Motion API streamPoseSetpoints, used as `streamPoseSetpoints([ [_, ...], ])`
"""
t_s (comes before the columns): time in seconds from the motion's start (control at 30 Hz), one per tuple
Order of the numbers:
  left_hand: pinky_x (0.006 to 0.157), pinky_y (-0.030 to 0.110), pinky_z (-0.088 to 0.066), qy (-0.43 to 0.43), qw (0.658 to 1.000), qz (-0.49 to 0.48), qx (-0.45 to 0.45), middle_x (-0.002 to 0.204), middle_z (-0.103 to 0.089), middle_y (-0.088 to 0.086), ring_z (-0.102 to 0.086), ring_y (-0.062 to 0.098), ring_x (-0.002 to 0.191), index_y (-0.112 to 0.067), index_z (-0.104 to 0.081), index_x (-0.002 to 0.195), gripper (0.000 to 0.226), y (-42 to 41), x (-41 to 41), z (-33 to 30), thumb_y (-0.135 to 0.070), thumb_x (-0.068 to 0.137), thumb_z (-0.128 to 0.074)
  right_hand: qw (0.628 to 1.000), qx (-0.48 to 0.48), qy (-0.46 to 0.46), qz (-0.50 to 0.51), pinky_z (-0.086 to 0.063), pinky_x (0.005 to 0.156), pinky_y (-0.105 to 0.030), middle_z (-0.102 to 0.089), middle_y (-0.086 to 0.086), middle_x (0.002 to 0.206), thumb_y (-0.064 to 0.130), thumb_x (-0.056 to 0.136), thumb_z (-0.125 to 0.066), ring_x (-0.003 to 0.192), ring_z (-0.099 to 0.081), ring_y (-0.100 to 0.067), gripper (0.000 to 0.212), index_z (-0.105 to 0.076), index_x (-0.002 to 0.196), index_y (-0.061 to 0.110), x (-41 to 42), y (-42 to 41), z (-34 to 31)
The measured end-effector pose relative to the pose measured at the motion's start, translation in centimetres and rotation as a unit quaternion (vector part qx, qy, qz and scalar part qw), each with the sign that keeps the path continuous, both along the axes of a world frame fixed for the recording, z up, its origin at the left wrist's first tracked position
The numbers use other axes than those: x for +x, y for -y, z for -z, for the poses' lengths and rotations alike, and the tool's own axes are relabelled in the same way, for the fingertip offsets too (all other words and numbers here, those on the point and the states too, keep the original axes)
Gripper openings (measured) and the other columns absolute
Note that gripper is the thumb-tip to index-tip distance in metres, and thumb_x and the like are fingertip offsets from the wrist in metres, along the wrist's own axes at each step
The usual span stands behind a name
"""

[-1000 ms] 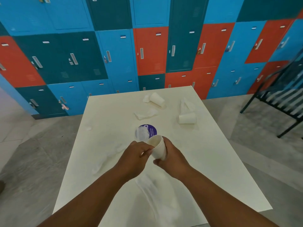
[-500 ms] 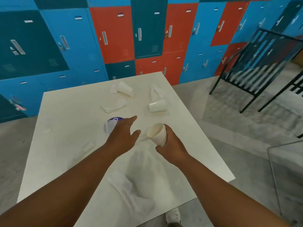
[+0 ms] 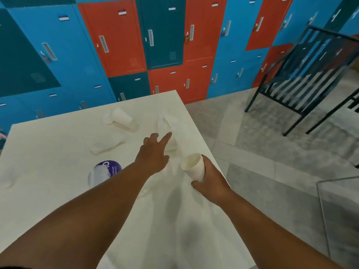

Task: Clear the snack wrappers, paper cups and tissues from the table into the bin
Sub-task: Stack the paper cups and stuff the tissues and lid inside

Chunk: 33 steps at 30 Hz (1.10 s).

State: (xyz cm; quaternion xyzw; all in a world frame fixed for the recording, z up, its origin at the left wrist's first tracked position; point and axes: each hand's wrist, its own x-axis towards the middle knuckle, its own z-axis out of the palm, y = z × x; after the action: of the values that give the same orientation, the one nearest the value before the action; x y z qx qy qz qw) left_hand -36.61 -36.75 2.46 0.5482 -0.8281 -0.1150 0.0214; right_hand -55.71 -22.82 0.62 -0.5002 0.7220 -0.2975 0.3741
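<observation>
My right hand [image 3: 210, 183] grips a white paper cup [image 3: 193, 166], held upright above the white table [image 3: 48, 191] near its right edge. My left hand [image 3: 154, 152] stretches forward, fingers extended, over a second paper cup [image 3: 172, 144] lying on its side; the hand hides most of it. A third cup [image 3: 121, 116] lies on its side at the far end. A folded tissue [image 3: 107, 145] lies left of centre, another tissue [image 3: 169, 123] near the far right corner. A purple round wrapper [image 3: 105, 169] with crumpled white on it sits beside my left forearm. No bin shows.
Blue, teal and red lockers [image 3: 163, 32] fill the wall behind the table. A black slatted metal chair [image 3: 303, 78] stands on the grey floor to the right. A glass panel's edge [image 3: 326, 210] shows at the lower right.
My left hand has let go of the held cup and reached forward to the cup lying farther off. The view has swung to the right; my right hand keeps its cup.
</observation>
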Motion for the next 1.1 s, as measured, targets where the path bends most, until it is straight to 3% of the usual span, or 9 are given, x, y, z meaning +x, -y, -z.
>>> streamPoseSetpoints([
  [0.13,0.103,0.043,-0.044,0.049,0.999,0.021,-0.009,0.159,-0.02,0.013,-0.034,0.038,0.137,-0.044,-0.011,0.156,0.082,2.2,-2.5,1.7,-0.034,0.093,-0.063,1.0,0.021,-0.005,-0.007,-0.043,0.077,-0.013,-0.051,0.051,0.111,0.02,0.075,-0.076,0.103,-0.055,0.017,0.08,-0.034,0.126,0.066,-2.4,1.6,0.4],
  [0.3,0.084,0.039,-0.048,0.112,0.991,0.029,-0.072,0.131,-0.046,0.006,-0.054,0.029,0.105,-0.035,-0.037,0.137,0.056,3.0,-3.4,2.4,-0.023,0.088,-0.062,0.999,0.029,-0.007,-0.023,-0.052,0.094,-0.034,-0.06,0.028,0.121,0.023,0.076,-0.077,0.113,-0.061,-0.011,0.079,-0.037,0.134,0.059,-2.7,3.9,0.8],
  [0.43,0.073,0.038,-0.048,0.105,0.99,0.004,-0.091,0.114,-0.05,0.003,-0.055,0.026,0.091,-0.029,-0.038,0.126,0.043,3.2,-2.2,2.3,-0.027,0.09,-0.061,0.999,0.03,0.005,-0.033,-0.049,0.088,-0.027,-0.061,0.027,0.121,0.018,0.076,-0.077,0.113,-0.061,-0.009,0.079,-0.04,0.138,0.051,-2.4,5.2,1.3],
  [0.57,0.07,0.04,-0.055,-0.079,0.993,-0.073,-0.051,0.103,-0.05,0.001,-0.059,0.025,0.082,-0.027,-0.041,0.112,0.04,3.6,0.3,0.6,-0.045,0.085,-0.064,0.998,0.031,0.025,-0.046,-0.053,0.096,-0.035,-0.062,0.022,0.125,0.015,0.077,-0.077,0.116,-0.061,-0.012,0.08,-0.041,0.141,0.046,-1.2,6.2,1.3],
  [0.7,0.063,0.027,-0.05,-0.253,0.951,-0.178,-0.015,0.102,-0.048,-0.009,-0.055,0.012,0.08,-0.038,-0.037,0.103,0.045,3.9,2.3,-1.8,-0.052,0.077,-0.072,0.997,0.032,0.026,-0.063,-0.052,0.1,-0.036,-0.061,0.019,0.13,0.016,0.075,-0.078,0.12,-0.06,-0.014,0.082,-0.041,0.143,0.042,0.4,7.2,1.4],
  [0.8,0.065,0.02,-0.048,-0.399,0.881,-0.25,0.054,0.101,-0.052,-0.018,-0.058,0.01,0.089,-0.041,-0.041,0.1,0.04,3.9,3.2,-3.6,-0.05,0.081,-0.075,0.996,0.031,0.026,-0.078,-0.046,0.094,-0.028,-0.058,0.023,0.128,0.02,0.075,-0.079,0.116,-0.058,-0.011,0.083,-0.038,0.144,0.043,1.5,8.0,1.2],
  [0.87,0.075,0.026,-0.054,-0.497,0.817,-0.27,0.116,0.104,-0.056,-0.02,-0.061,0.012,0.096,-0.044,-0.046,0.1,0.035,3.3,3.3,-4.1,-0.051,0.081,-0.074,0.995,0.023,0.034,-0.087,-0.046,0.094,-0.027,-0.057,0.024,0.127,0.021,0.077,-0.08,0.114,-0.058,-0.009,0.084,-0.037,0.145,0.043,2.2,8.5,1.0],
  [1.0,0.066,0.016,-0.051,-0.505,0.819,-0.249,0.114,0.101,-0.062,-0.019,-0.064,0.003,0.088,-0.048,-0.049,0.096,0.04,0.6,2.2,-3.1,-0.066,0.068,-0.07,0.993,0.005,0.046,-0.108,-0.048,0.085,-0.024,-0.059,0.032,0.119,0.02,0.073,-0.078,0.107,-0.059,0.005,0.077,-0.04,0.132,0.052,3.4,9.3,0.5],
  [1.1,0.058,0.011,-0.047,-0.513,0.808,-0.272,0.096,0.092,-0.062,-0.025,-0.064,-0.002,0.08,-0.046,-0.049,0.096,0.042,0.2,1.7,-2.5,-0.068,0.066,-0.069,0.991,0.012,0.051,-0.124,-0.055,0.087,-0.032,-0.063,0.026,0.118,0.022,0.07,-0.078,0.105,-0.062,0.0,0.075,-0.043,0.128,0.052,3.5,9.6,0.5],
])
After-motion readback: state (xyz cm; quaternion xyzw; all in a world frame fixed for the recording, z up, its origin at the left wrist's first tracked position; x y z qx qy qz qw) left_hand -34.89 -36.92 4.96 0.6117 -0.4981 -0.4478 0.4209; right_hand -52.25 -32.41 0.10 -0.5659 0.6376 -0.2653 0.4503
